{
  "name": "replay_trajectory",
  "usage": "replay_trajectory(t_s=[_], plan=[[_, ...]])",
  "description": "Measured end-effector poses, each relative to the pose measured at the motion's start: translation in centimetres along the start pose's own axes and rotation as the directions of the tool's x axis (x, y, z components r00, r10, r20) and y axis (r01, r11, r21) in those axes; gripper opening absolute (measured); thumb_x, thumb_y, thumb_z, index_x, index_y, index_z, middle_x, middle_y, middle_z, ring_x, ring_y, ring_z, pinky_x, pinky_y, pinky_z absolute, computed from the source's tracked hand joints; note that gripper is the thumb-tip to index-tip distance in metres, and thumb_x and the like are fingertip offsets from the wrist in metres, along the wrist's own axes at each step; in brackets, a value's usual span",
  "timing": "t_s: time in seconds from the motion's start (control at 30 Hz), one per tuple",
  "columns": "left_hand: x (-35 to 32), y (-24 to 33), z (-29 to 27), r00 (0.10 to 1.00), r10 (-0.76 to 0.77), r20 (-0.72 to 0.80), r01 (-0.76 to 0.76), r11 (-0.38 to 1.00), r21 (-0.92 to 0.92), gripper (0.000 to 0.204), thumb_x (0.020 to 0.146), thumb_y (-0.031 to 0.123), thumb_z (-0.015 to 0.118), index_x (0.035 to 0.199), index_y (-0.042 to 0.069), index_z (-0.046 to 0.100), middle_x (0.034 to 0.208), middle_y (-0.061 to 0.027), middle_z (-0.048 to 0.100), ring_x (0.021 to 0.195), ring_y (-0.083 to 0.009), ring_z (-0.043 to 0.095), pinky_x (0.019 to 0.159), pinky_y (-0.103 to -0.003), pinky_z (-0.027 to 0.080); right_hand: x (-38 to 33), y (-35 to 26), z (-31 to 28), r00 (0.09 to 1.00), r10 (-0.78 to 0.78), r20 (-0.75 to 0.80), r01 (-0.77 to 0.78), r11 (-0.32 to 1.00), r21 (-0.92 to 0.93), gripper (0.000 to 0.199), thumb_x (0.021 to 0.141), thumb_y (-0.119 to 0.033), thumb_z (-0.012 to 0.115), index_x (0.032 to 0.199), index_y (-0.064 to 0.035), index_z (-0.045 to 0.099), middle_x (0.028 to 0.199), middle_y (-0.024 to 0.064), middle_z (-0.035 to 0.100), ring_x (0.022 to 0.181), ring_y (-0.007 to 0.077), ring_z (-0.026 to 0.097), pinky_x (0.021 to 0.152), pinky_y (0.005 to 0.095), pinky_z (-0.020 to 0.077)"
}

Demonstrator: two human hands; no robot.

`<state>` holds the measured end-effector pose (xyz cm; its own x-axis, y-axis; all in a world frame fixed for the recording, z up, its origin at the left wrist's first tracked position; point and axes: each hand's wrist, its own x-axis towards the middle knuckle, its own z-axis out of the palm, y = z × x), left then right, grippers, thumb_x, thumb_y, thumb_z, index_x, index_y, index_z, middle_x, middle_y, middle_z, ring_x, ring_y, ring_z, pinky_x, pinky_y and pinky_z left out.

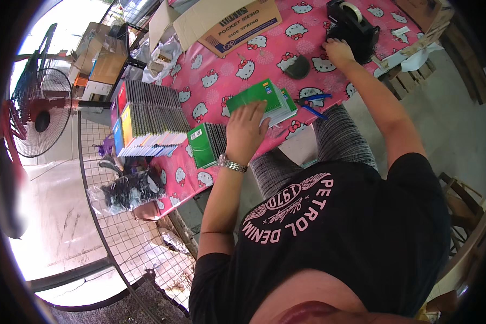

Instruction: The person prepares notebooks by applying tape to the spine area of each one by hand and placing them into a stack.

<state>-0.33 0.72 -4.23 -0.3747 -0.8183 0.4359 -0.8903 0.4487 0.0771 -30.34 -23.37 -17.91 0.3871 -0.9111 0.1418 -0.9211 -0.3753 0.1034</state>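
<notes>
My left hand (pixel 245 127) lies on the near left part of a small stack of green spiral notebooks (pixel 264 96), its fingers stretched over the top cover. Farther off to the right, my right hand (pixel 340 53) reaches to the left side of a black tape dispenser (pixel 353 26). Its fingers look extended, with nothing visible held in them; the tips touch or nearly touch the dark base. Blue-handled pliers (pixel 314 103) rest just right of the green stack. Left of my left hand stands a short row of green notebooks (pixel 203 144), spiral edges up.
A larger block of spiral notebooks (pixel 151 120) with coloured covers stands on the left of the pink patterned tablecloth (pixel 213 62). An open cardboard box (pixel 237 24) sits at the back. Near the middle lies a dark rounded object (pixel 297 68). A fan (pixel 42 120) stands beyond the left edge.
</notes>
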Motion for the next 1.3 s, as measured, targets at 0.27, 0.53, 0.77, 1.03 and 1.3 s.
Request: replay_trajectory(t_s=[0.27, 0.53, 0.77, 1.03, 1.3], plan=[[1.1, -1.2, 0.2, 0.980, 0.113, 0.164, -0.103, 0.992, -0.066, 0.028, 0.078, 0.006, 0.068, 0.106, 0.011, 0.067, 0.106, -0.0053, 0.068, 0.084, -0.0242, 0.063, 0.073, -0.035, 0.055, 0.3, 1.7, -1.0, 0.955, 0.191, -0.228, -0.081, 0.905, 0.418, 0.031, 0.088, -0.013, 0.053, 0.117, -0.0162, 0.063, 0.113, 0.0192, 0.054, 0.104, 0.0363, 0.058, 0.085, 0.0470, 0.0521], [-1.1, -0.6, 2.4, 0.990, 0.137, 0.018, -0.138, 0.985, 0.099, 0.037, 0.076, 0.007, 0.066, 0.113, 0.007, 0.065, 0.104, -0.0067, 0.069, 0.082, -0.0243, 0.063, 0.074, -0.035, 0.055, 0.7, -0.7, -1.1, 0.921, 0.178, -0.347, 0.098, 0.756, 0.648, 0.034, 0.089, -0.009, 0.057, 0.122, -0.0169, 0.063, 0.105, 0.0174, 0.058, 0.097, 0.0362, 0.061, 0.085, 0.0425, 0.0508], [3.0, -1.9, -2.2, 0.960, -0.152, 0.236, 0.213, 0.943, -0.258, 0.026, 0.082, 0.005, 0.059, 0.107, 0.008, 0.065, 0.090, -0.0138, 0.065, 0.083, -0.0323, 0.061, 0.072, -0.043, 0.050, 2.6, 1.8, -1.9, 0.972, 0.036, -0.230, 0.152, 0.653, 0.742, 0.028, 0.092, -0.016, 0.056, 0.118, -0.0119, 0.066, 0.112, 0.0171, 0.066, 0.100, 0.0357, 0.063, 0.088, 0.0418, 0.0498], [4.0, -1.5, 0.7, 0.983, -0.183, -0.028, 0.184, 0.981, 0.053, 0.018, 0.087, 0.010, 0.056, 0.104, 0.004, 0.059, 0.094, -0.0131, 0.062, 0.094, -0.0316, 0.055, 0.095, -0.046, 0.037, -4.2, -10.4, -12.9, 0.918, -0.249, -0.308, 0.377, 0.308, 0.874, 0.029, 0.088, -0.012, 0.063, 0.116, -0.0128, 0.067, 0.106, 0.0116, 0.066, 0.098, 0.0253, 0.063, 0.085, 0.0361, 0.0510], [4.4, -1.1, 0.6, 0.993, -0.122, 0.001, 0.122, 0.992, -0.026, 0.020, 0.086, 0.013, 0.061, 0.104, 0.005, 0.059, 0.094, -0.0119, 0.060, 0.093, -0.0306, 0.054, 0.093, -0.045, 0.036, -4.8, -12.4, -14.9, 0.840, -0.210, -0.500, 0.540, 0.242, 0.806, 0.026, 0.082, 0.000, 0.063, 0.106, -0.0084, 0.069, 0.094, 0.0076, 0.057, 0.089, 0.0236, 0.062, 0.076, 0.0345, 0.0510]])
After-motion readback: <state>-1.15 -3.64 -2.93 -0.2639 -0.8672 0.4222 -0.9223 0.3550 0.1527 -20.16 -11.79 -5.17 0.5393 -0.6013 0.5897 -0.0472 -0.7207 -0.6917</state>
